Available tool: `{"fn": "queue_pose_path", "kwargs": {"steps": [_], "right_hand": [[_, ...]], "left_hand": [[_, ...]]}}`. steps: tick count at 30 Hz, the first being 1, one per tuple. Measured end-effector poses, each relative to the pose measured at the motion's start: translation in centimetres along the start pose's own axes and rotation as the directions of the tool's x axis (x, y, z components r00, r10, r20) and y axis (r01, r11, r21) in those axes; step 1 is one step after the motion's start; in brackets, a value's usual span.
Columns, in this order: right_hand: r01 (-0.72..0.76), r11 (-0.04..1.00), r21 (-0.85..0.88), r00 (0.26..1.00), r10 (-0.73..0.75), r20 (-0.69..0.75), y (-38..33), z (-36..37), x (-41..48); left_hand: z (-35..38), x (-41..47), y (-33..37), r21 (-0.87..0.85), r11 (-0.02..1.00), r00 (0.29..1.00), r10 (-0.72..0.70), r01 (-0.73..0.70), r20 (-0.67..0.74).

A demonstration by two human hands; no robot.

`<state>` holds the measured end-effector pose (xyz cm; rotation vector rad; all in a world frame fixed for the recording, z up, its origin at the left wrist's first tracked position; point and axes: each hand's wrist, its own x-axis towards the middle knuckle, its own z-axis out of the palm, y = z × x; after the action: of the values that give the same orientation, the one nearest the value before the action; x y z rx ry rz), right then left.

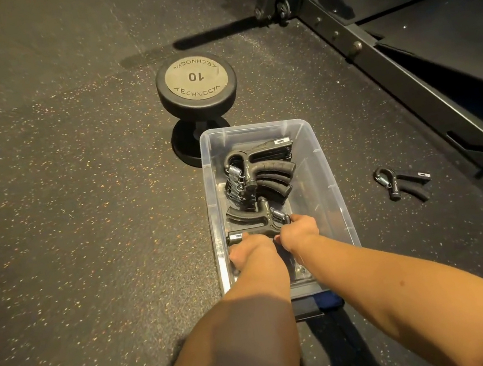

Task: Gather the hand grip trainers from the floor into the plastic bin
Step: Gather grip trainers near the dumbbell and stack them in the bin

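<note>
Speckled rubber floor point(72, 180) is carrying the clear plastic bin point(318, 150). Left grip point(247, 251) and right grip point(298, 230) are both curling round one black trainer point(260, 221), low inside the bin's 6 o'clock end. Stacked trainers point(261, 173) are lying at its 12 o'clock end. One loose trainer point(401, 183) is lying on the floor at the bin's 3 o'clock, and a dumbbell point(196, 82) is standing on end at 11 o'clock.

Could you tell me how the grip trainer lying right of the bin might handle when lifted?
The grip trainer looks rigid, so it should lift in one piece. Lying flat with handles splayed, it probably won't roll.
</note>
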<state>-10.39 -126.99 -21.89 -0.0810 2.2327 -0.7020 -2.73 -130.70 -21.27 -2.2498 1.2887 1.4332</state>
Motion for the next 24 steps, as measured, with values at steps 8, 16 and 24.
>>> {"fn": "queue_pose_path", "kwargs": {"steps": [8,16,24], "right_hand": [[-0.047,0.989,0.137,0.994,0.033,0.104,-1.1,-0.9,-1.3],[-0.005,0.980,0.197,0.960,-0.050,0.275,-5.0,-3.2,-6.4],[0.313,0.863,0.397,0.875,-0.424,0.233,-14.1,-4.9,-14.5]], "left_hand": [[0.5,-0.9,0.2,-0.690,0.686,0.970,-0.220,0.230,0.105],[-2.4,-7.2,3.5,-0.807,0.564,0.964,0.068,0.176,0.257],[-17.3,-11.3,3.6,-0.853,0.520,0.897,0.394,-0.040,0.198]]}}
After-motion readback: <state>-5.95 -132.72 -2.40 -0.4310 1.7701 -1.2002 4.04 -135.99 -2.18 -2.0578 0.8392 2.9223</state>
